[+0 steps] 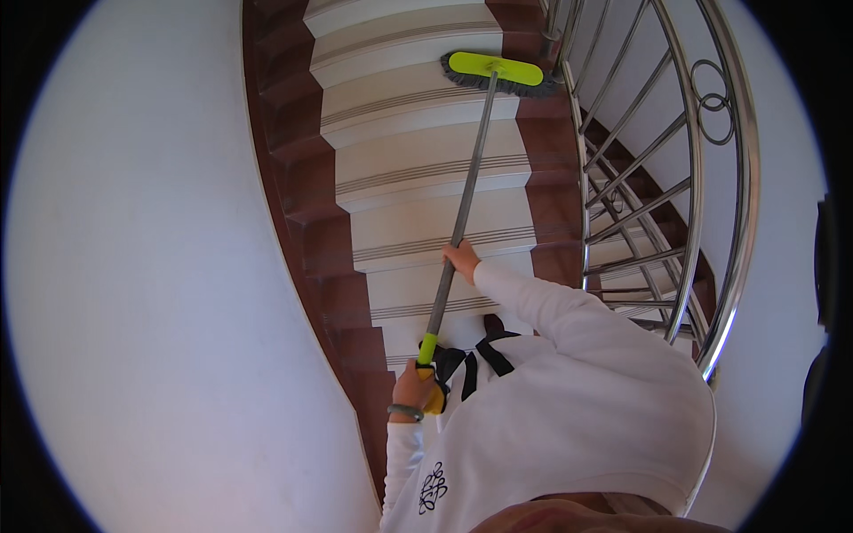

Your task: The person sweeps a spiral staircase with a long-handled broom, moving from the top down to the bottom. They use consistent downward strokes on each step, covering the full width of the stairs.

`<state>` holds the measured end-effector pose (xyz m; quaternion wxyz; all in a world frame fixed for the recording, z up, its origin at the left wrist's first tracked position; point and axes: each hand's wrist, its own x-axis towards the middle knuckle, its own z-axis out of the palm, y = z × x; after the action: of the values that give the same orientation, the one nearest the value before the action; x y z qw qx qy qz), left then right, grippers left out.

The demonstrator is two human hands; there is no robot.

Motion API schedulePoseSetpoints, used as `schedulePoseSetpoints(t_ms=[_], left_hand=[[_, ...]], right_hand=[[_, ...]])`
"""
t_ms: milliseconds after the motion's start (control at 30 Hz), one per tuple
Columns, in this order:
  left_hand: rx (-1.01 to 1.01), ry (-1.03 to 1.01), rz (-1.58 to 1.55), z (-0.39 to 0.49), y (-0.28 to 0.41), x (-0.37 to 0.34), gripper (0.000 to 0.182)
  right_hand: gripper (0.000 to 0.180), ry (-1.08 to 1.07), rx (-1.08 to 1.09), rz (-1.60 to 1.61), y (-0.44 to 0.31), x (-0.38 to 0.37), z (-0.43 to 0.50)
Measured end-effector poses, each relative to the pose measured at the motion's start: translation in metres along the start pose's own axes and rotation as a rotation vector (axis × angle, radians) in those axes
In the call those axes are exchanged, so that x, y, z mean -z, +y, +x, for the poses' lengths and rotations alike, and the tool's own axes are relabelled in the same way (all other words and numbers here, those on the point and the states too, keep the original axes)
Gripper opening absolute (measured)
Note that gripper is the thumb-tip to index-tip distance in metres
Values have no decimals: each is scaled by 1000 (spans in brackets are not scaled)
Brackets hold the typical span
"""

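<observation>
A flat mop with a lime-green head [496,68] and grey fringe [466,81] rests on a stair tread several steps away. Its right end reaches the dark red border by the railing. The grey mop pole [472,176] runs back towards me. My right hand [463,260] is wrapped around the pole partway down. At the near end, my left hand [412,388] grips the pole beside its lime-green sleeve [427,349]. A yellow item with black edging [436,398] shows at that hand; I cannot tell whether it is a cloth or a glove.
Cream stair treads [436,146] with grooved edges curve away, bordered in dark red [310,176]. A stainless-steel railing [693,166] with ring ornaments stands on the right. A white wall [153,266] rises on the left. My dark shoe [493,324] shows on a near step.
</observation>
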<state>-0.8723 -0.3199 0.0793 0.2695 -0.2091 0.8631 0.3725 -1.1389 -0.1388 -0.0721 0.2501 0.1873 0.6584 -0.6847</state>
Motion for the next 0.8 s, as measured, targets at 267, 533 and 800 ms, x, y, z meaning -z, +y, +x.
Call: schedulePoseSetpoints(t_ms=[267, 533, 800], left_hand=[[130, 57, -34, -116, -53, 69, 36], [388, 86, -40, -233, -16, 108, 39], [567, -46, -126, -261, 5, 73, 45]], right_hand=[[27, -331, -162, 258, -13, -104, -115], [20, -387, -225, 433, -27, -138, -117], [24, -444, -403, 359, 24, -117, -149]])
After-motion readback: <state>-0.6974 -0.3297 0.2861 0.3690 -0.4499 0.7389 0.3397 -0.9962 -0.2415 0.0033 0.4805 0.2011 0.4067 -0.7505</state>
